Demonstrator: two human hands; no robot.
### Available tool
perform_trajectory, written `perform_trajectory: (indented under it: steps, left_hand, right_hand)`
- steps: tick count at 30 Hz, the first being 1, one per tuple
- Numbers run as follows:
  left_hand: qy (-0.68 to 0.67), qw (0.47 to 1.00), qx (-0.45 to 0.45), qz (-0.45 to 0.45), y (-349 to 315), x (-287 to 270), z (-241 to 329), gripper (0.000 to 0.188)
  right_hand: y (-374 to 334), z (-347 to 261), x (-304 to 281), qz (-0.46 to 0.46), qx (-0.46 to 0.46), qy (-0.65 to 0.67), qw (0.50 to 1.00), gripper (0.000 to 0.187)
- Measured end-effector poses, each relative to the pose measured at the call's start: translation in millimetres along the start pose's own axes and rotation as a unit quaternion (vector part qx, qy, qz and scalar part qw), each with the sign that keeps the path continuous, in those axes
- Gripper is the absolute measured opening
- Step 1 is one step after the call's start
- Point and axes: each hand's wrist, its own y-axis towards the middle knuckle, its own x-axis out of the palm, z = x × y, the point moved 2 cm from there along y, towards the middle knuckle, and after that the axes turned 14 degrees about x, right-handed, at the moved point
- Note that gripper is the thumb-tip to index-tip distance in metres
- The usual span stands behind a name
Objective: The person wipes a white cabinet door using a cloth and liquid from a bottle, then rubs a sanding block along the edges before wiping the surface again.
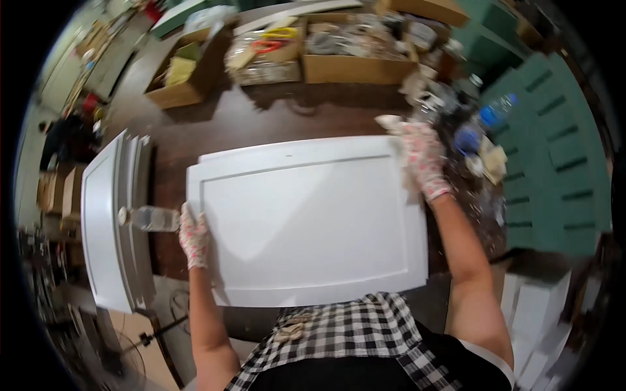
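Observation:
A white rectangular panel (300, 221) with a recessed middle lies in front of me, with the edge of another showing beneath it. My left hand (193, 238), in a white glove with a pink pattern, grips the panel's left edge. Beside it stands a clear bottle (153, 219) with a white cap. My right hand (425, 159), gloved alike, is at the panel's far right corner. A crumpled white cloth (389, 122) pokes out from its fingers; the rest of the cloth is hidden by the hand.
More white panels (107, 225) are stacked at the left. Open cardboard boxes (358, 68) and a clear package with scissors (267, 45) line the far side of the dark table (176, 140). A blue-labelled bottle (497, 112) and scraps lie right, by a green slotted surface (554, 163).

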Motion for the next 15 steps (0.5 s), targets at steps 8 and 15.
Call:
perform_trajectory:
  steps: [8, 15]
  left_hand:
    - [-0.054, 0.998, -0.032, -0.032, 2, 1, 0, 0.054]
    - [-0.043, 0.998, -0.03, -0.036, 0, 5, -17, 0.054]
  right_hand:
    - [-99, 5, -30, -0.056, 0.116, 0.253, 0.959, 0.026]
    - [-170, 175, -110, 0.061, 0.399, -0.114, 0.908, 0.022]
